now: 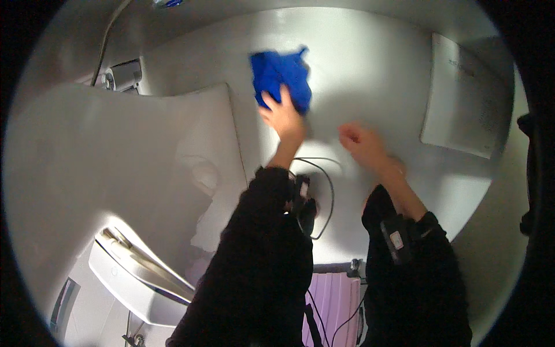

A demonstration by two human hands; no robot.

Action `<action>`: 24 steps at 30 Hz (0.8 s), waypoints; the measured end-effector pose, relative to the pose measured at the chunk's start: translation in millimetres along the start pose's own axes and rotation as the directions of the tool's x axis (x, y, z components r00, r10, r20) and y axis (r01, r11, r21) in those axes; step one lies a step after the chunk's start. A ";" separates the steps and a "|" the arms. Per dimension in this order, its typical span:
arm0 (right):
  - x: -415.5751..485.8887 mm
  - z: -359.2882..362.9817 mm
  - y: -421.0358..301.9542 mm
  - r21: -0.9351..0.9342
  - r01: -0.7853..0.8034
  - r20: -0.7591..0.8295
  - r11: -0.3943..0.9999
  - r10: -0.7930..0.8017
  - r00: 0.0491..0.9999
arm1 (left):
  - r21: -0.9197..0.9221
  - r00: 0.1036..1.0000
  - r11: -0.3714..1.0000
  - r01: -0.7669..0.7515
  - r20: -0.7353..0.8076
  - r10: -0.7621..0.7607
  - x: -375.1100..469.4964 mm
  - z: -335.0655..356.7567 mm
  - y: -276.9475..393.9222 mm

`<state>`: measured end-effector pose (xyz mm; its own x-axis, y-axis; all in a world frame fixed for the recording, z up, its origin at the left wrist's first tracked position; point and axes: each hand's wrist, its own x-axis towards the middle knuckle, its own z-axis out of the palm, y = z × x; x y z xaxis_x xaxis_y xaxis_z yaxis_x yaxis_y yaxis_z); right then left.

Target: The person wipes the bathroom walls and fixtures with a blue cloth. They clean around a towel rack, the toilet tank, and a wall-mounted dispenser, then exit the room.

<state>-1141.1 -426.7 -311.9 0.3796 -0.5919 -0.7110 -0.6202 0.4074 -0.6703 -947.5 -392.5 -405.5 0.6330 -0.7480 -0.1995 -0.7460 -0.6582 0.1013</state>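
Observation:
My left hand [284, 119] lies with spread fingers on the near edge of a crumpled blue cloth [282, 76], which rests against a smooth pale surface [347, 56]. Some of the cloth is hidden beneath the fingers. To the right, my right hand [364, 145] is blurred, with curled fingers and nothing visible in it. It is apart from the cloth. Black sleeves cover both forearms, and a small dark device [396, 240] sits by the right wrist. A thin black cable [333, 195] loops beside the left wrist.
At lower left stands a white toilet [147, 299]. A broad pale panel [204, 126] spans the left, with a metal fitting [123, 76] and a hose [104, 47] behind it. A flat pale panel [459, 104] is at right. A ribbed pink-purple case [331, 295] stands at the bottom.

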 end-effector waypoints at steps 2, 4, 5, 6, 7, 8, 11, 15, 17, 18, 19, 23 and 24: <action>-31.5 5.3 -10.9 0.084 -0.040 -0.014 0.996 0.042 0.999 | 0.076 0.967 0.996 -0.047 0.255 0.026 -65.0 -16.8 -11.3; -64.2 5.7 -21.7 0.049 -0.064 -0.033 0.997 0.066 0.997 | 0.009 0.879 0.999 0.045 0.475 -0.044 -108.9 -32.7 -26.0; -79.9 5.4 -26.6 0.064 -0.088 -0.036 0.994 0.091 0.995 | -0.035 0.830 0.998 0.054 0.557 -0.026 -125.8 -39.0 -33.2; -97.0 4.7 -31.2 0.065 -0.096 -0.042 0.993 0.099 0.994 | -0.155 0.755 0.980 0.127 0.655 0.006 -134.6 -44.4 -42.8; -115.0 3.2 -35.3 0.081 -0.124 -0.041 0.989 0.127 0.991 | -0.226 0.749 0.966 0.123 0.660 0.058 -143.0 -49.8 -49.1; -129.5 2.7 -40.2 0.106 -0.178 -0.031 0.978 0.182 0.983 | -0.274 0.697 0.952 0.138 0.710 0.104 -147.7 -56.0 -55.4; -169.9 -0.1 -52.4 0.157 -0.178 -0.055 0.972 0.188 0.981 | -0.405 0.622 0.882 0.243 0.763 0.179 -153.7 -87.8 -65.1; -230.1 5.2 -69.8 0.230 -0.217 -0.043 0.949 0.232 0.972 | -0.415 0.464 0.616 0.669 0.882 0.090 -151.0 -179.4 -68.7; -253.1 9.2 -79.5 0.293 -0.276 0.015 0.915 0.285 0.959 | -0.440 0.389 0.426 0.791 0.898 0.207 -150.7 -234.1 -71.6; -265.7 10.5 -85.6 0.329 -0.316 0.072 0.890 0.311 0.948 | -0.428 0.394 0.424 0.798 0.903 0.169 -152.5 -260.6 -71.4; -276.5 11.5 -91.1 0.366 -0.346 0.086 0.864 0.339 0.937 | -0.440 0.414 0.392 0.808 0.897 0.154 -157.4 -286.5 -72.7; -323.2 8.7 -111.2 0.505 -0.482 0.179 0.716 0.459 0.870 | -0.411 0.420 -0.100 0.906 0.850 0.318 -188.8 -382.7 -85.5; -335.1 8.7 -114.7 0.544 -0.494 0.185 0.679 0.477 0.859 | -0.325 0.376 -0.204 0.924 0.871 0.316 -198.1 -403.2 -90.0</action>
<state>-1191.2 -269.0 1.4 0.1571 -0.1859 -0.9699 -0.2347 0.9469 -0.2195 -922.2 -219.2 17.8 -0.1778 -0.4154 -0.8921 0.8040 -0.5841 0.1118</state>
